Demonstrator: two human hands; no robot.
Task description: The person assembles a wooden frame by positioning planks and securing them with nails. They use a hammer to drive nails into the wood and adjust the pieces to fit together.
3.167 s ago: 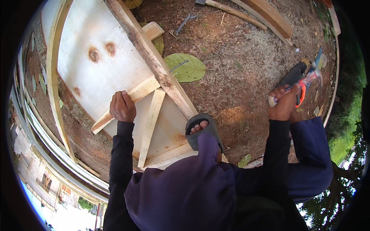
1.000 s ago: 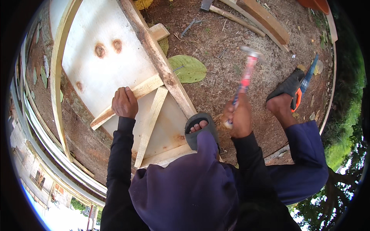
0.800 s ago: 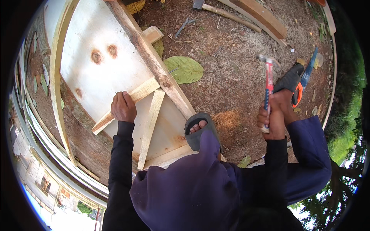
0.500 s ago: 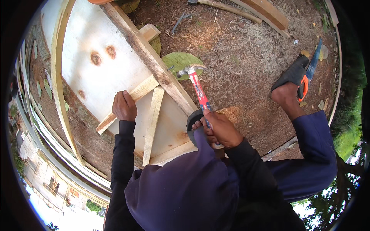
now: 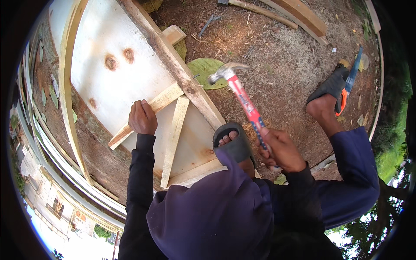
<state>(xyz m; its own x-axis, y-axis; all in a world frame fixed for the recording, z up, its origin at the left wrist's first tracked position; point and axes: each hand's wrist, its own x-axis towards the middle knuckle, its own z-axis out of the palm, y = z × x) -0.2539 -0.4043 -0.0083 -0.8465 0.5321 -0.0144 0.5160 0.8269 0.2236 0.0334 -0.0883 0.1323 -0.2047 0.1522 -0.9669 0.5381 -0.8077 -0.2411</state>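
Observation:
My left hand [image 5: 143,118] is closed around a short wooden batten [image 5: 165,97] that lies slantwise over a pale panel [image 5: 97,47]. The batten's far end butts against a long rough beam [image 5: 161,51]. From the beam's outer side a nail [image 5: 196,76] sticks out near that joint. My right hand [image 5: 282,150] grips the lower handle of a claw hammer [image 5: 245,103] with a red and blue handle. Its metal head is raised to the right of the nail, apart from it. A second batten [image 5: 175,138] slants below the first.
My sandalled left foot [image 5: 234,141] is by the beam's near end. A handsaw with an orange handle [image 5: 342,103] lies beside my right foot [image 5: 324,103]. Planks [image 5: 303,17] and a wooden-handled tool [image 5: 260,12] lie far off on sawdust-strewn ground. A curved timber strip [image 5: 66,78] stands left.
My right hand has drawn the hammer to the right, away from the nail and beam. My left hand keeps hold of the batten. The whole view has shifted slightly.

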